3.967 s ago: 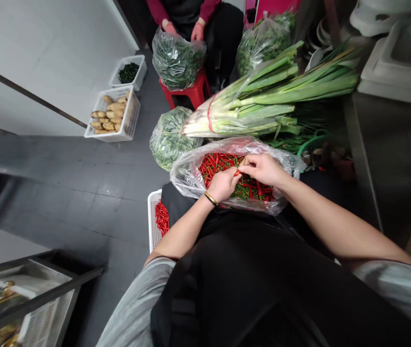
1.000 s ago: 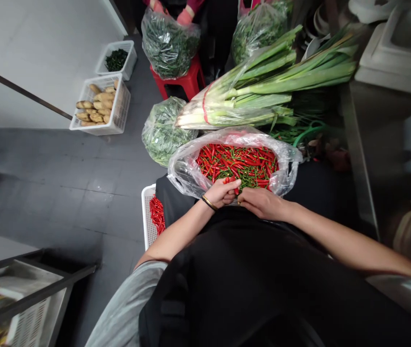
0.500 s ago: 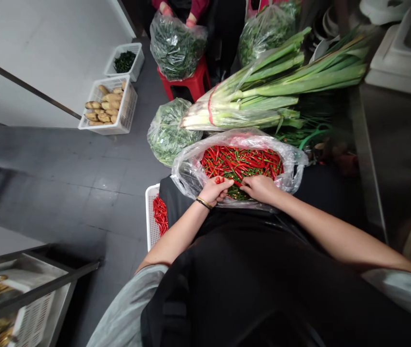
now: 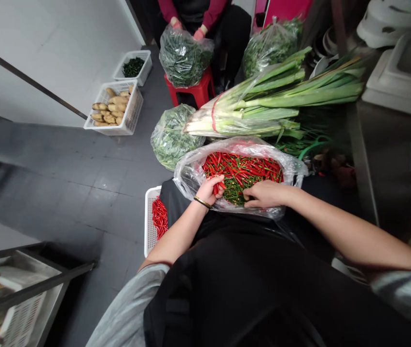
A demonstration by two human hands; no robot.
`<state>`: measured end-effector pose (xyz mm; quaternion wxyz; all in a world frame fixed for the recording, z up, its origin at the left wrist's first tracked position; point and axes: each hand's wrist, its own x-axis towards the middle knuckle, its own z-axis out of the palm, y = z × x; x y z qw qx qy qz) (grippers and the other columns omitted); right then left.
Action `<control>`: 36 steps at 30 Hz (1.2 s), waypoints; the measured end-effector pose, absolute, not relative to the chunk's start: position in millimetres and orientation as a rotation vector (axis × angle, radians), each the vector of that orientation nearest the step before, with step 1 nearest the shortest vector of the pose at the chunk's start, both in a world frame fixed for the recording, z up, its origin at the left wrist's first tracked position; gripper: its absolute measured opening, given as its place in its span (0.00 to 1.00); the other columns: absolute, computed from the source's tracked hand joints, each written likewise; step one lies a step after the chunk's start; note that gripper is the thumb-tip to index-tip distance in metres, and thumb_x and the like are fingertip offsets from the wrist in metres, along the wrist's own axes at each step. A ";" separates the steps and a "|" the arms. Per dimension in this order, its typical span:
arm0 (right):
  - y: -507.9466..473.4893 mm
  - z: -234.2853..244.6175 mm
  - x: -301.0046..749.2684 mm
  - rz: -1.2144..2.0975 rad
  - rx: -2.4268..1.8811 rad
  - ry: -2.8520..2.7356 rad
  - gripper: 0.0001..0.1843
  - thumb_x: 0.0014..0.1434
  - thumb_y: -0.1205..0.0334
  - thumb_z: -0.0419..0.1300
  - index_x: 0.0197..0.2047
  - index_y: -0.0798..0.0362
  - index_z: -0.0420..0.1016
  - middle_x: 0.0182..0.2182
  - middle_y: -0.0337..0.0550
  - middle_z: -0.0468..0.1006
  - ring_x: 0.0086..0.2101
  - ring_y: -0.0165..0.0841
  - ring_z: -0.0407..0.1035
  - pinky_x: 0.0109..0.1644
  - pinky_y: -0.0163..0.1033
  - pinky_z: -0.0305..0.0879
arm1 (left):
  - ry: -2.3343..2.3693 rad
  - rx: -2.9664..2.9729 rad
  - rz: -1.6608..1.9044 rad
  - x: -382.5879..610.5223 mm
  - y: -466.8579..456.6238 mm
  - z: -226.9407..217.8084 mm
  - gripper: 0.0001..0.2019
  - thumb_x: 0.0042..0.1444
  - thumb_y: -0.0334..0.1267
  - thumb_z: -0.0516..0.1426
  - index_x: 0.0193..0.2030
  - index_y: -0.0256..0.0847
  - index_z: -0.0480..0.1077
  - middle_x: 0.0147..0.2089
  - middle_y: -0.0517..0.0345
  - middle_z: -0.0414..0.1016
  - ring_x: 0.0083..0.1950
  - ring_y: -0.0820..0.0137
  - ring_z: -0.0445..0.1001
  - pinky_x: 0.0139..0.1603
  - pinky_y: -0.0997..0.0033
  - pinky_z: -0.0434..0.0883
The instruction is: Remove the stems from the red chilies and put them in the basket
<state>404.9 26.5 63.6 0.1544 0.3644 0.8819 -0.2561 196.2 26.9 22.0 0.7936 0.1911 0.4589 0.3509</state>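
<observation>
My left hand (image 4: 211, 190) is closed around red chili peppers (image 4: 221, 185), above the left front of an open clear plastic bag (image 4: 187, 176). My right hand (image 4: 265, 193) is over the front of the bag, fingers bent and slightly apart, with nothing visible between them. Below the fingertips lies a heap of green chili stems (image 4: 235, 192). Behind it, many red chilies (image 4: 241, 165) with green stems fill the bag. A white basket (image 4: 149, 241) to my left holds more red chilies (image 4: 159, 218), partly hidden by dark cloth and my left arm.
Leeks (image 4: 256, 103) tied with a red band lie behind the bag, beside bagged greens (image 4: 174, 137). A person's gloved hands (image 4: 200, 33) touch another bag of greens on a red stool (image 4: 201, 91). White baskets hold brown roots (image 4: 113, 110) and dark greens (image 4: 133, 67). A metal counter (image 4: 390, 144) is right.
My hands have moved apart: the left drew back left with chilies, the right lowered over the stems. The view has shifted slightly, showing more of the other person.
</observation>
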 end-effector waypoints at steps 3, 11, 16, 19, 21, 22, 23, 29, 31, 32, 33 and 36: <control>50.1 59.2 394.6 -0.510 1.341 2.546 0.20 0.65 0.47 0.47 0.47 0.51 0.73 0.40 0.49 0.78 0.37 0.38 0.73 0.34 0.37 0.59 | 0.843 0.405 0.776 191.3 30.7 29.3 0.14 0.39 0.40 0.64 0.27 0.37 0.63 0.25 0.57 0.73 0.22 0.73 0.71 0.15 0.80 0.53; 69.0 55.9 397.8 -0.599 1.611 2.596 0.11 0.60 0.61 0.53 0.38 0.58 0.73 0.37 0.55 0.77 0.36 0.39 0.73 0.38 0.39 0.64 | 0.906 0.591 0.762 200.4 21.1 39.2 0.18 0.38 0.41 0.68 0.30 0.37 0.65 0.15 0.71 0.57 0.15 0.83 0.54 0.16 0.80 0.45; 21.8 66.5 406.6 -1.566 1.748 2.541 0.15 0.61 0.51 0.52 0.31 0.53 0.68 0.20 0.38 0.72 0.22 0.29 0.66 0.29 0.34 0.61 | 0.945 0.903 0.597 219.0 14.3 38.8 0.19 0.37 0.44 0.69 0.27 0.35 0.67 0.16 0.69 0.61 0.16 0.84 0.56 0.19 0.78 0.50; 1.1 64.6 400.4 -1.320 1.771 2.825 0.15 0.62 0.53 0.51 0.28 0.52 0.67 0.25 0.41 0.73 0.27 0.31 0.67 0.33 0.36 0.61 | 0.884 0.839 0.452 221.0 9.4 39.0 0.21 0.37 0.47 0.68 0.21 0.36 0.63 0.14 0.68 0.59 0.14 0.83 0.54 0.16 0.78 0.47; -0.3 60.6 396.7 -1.030 1.810 2.965 0.15 0.64 0.55 0.49 0.30 0.53 0.69 0.30 0.46 0.74 0.32 0.33 0.68 0.38 0.37 0.62 | 0.861 0.778 0.376 217.6 4.9 40.0 0.19 0.38 0.48 0.67 0.22 0.35 0.65 0.12 0.67 0.59 0.12 0.83 0.52 0.15 0.77 0.45; 2.9 58.1 394.8 -0.927 1.828 2.974 0.16 0.65 0.56 0.47 0.32 0.53 0.70 0.32 0.47 0.75 0.34 0.34 0.69 0.41 0.38 0.63 | 0.845 0.763 0.357 215.0 2.6 40.8 0.19 0.39 0.48 0.67 0.22 0.35 0.66 0.12 0.66 0.59 0.12 0.83 0.52 0.15 0.77 0.45; 8.3 55.5 392.4 -0.848 1.844 2.945 0.16 0.66 0.56 0.46 0.35 0.53 0.71 0.34 0.48 0.75 0.36 0.35 0.69 0.42 0.38 0.63 | 0.820 0.753 0.355 212.0 0.6 41.5 0.18 0.39 0.47 0.66 0.23 0.34 0.67 0.13 0.65 0.60 0.12 0.82 0.53 0.15 0.77 0.45; 52.6 41.7 365.8 -0.475 1.781 2.399 0.26 0.63 0.44 0.49 0.49 0.58 0.70 0.46 0.57 0.72 0.40 0.43 0.71 0.39 0.42 0.63 | 0.665 0.582 0.683 188.8 5.3 41.6 0.18 0.36 0.47 0.64 0.28 0.36 0.67 0.24 0.57 0.69 0.19 0.76 0.64 0.13 0.78 0.49; 59.3 40.2 363.7 -0.463 1.711 2.353 0.21 0.63 0.50 0.50 0.47 0.58 0.72 0.46 0.57 0.72 0.39 0.42 0.72 0.38 0.41 0.63 | 0.687 0.545 0.777 182.2 11.2 40.3 0.17 0.37 0.46 0.64 0.28 0.37 0.65 0.25 0.59 0.69 0.18 0.79 0.61 0.13 0.79 0.48; 59.8 40.3 365.7 -0.478 1.698 2.356 0.18 0.63 0.53 0.51 0.45 0.57 0.73 0.45 0.55 0.73 0.38 0.41 0.72 0.38 0.40 0.62 | 0.706 0.524 0.800 180.4 14.0 39.5 0.17 0.37 0.45 0.64 0.27 0.37 0.64 0.23 0.61 0.66 0.17 0.80 0.58 0.13 0.80 0.47; 58.4 41.0 369.3 -0.496 1.707 2.374 0.15 0.62 0.55 0.51 0.42 0.56 0.74 0.43 0.53 0.73 0.38 0.40 0.72 0.37 0.40 0.62 | 0.735 0.502 0.803 180.1 16.3 38.5 0.17 0.38 0.43 0.65 0.26 0.38 0.62 0.21 0.64 0.63 0.16 0.82 0.56 0.13 0.81 0.46; 44.6 45.4 383.6 -0.562 1.783 2.511 0.15 0.63 0.55 0.51 0.36 0.54 0.74 0.39 0.48 0.74 0.36 0.37 0.71 0.37 0.39 0.61 | 0.886 0.450 0.720 188.7 20.6 34.5 0.20 0.38 0.42 0.68 0.26 0.38 0.60 0.17 0.69 0.56 0.15 0.84 0.52 0.14 0.82 0.43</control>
